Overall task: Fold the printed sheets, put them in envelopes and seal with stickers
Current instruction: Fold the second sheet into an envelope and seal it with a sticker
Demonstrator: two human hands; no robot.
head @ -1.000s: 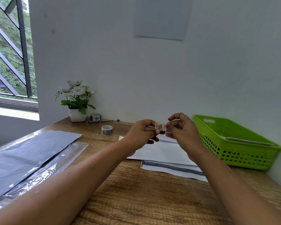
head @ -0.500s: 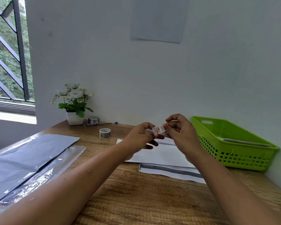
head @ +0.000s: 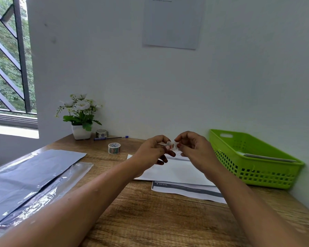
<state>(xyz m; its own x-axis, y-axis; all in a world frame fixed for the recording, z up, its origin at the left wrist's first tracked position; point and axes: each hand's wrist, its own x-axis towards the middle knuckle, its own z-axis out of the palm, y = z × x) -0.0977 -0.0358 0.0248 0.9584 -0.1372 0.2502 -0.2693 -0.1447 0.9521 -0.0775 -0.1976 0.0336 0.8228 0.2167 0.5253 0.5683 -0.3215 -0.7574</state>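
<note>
Two bare hands meet in mid-air above a brown wood-grain table [head: 150, 220]. The left hand [head: 151, 152] and the right hand [head: 194, 148] each pinch, with curled fingers and thumb, opposite ends of one small, pale, translucent sticker piece with a reddish mark [head: 173, 146]. The sticker piece sits between the two sets of fingertips, raised off the table, above the far edge of the papers.

Under the hands lie two paper items. One is a plain white paper rectangle [head: 175, 172]; whether it is an envelope or a folded sheet cannot be told. The other is one printed sheet with a dark grey band [head: 189, 191], partly tucked beneath it and jutting out on the near side.

There are two rolls of stickers: one patterned roll [head: 114, 148] standing left of the hands, and a second roll [head: 101, 133] by the wall. One blue-capped pen [head: 111, 138] lies between them. One white pot of white artificial flowers [head: 80, 118] stands in the far left corner.

At the left edge lies a stack of grey plastic mailing bags [head: 25, 173] over a clear plastic sleeve [head: 48, 191]. At the right, against the wall, sits one lime-green slotted plastic basket [head: 257, 168] holding a flat grey item [head: 268, 156].

Bare wood runs along the near side, between the forearms.
</note>
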